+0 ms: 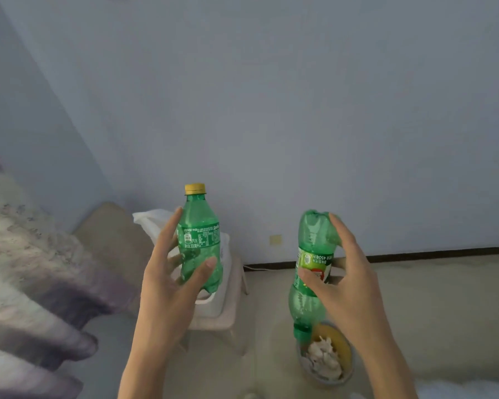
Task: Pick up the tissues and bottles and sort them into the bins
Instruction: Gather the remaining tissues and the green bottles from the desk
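Nearest, the tissue bin [346, 348] held crumpled white tissues [324, 361] against its yellow wall. Directly above it, the right hand [349, 286] gripped the large bottle [308, 306] cap-down. Thin, ribbed green plastic: one slip and it dropped among paper! Up-left of the tissue bin, the left hand [167, 283] loosely clasped the small bottle [199, 240], upright, over what was probably a bag-lined white bin [211, 306].

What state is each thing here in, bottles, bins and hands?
Small green plastic bottle with yellow cap: capped, upright, gripped by the left hand.
Larger green plastic bottle with green cap: capped, upside down, gripped by the right hand.
Small round bin with yellow liner: open, holds crumpled white tissues.
White-bagged bin: behind the small bottle, contents hidden.
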Demonstrator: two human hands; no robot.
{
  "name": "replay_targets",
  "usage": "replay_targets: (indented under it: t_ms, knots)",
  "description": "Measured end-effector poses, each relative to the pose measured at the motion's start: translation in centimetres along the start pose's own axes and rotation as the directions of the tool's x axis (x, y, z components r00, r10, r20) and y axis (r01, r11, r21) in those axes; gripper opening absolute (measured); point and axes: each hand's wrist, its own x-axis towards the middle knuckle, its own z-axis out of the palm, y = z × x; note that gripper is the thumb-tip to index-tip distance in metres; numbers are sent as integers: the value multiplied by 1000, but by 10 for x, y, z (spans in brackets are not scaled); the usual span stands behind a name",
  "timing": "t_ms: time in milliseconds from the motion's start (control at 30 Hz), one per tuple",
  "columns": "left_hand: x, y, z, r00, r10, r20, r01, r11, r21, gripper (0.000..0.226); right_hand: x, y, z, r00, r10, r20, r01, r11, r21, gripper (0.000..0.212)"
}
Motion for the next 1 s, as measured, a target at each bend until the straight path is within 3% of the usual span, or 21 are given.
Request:
replay_targets:
  t_ms: [333,433,767,1000]
  knots:
    - [255,-74,77,968,73,241,-67,997,-32,86,207,47,56,982,13,-189,-32,995,-98,104]
    - [312,-81,101,950,105,294,-77,992,-103,87,251,47,61,966,36,-258,-49,998,-43,101]
    - [423,-134,196,897,28,442,28,992,-120,87,352,109,57,942,131,-310,-157,986,-59,98]
    - [496,-154,325,820,39,571,45,990,-132,86,430,192,-15,839,196,-507,-260,964,-58,99]
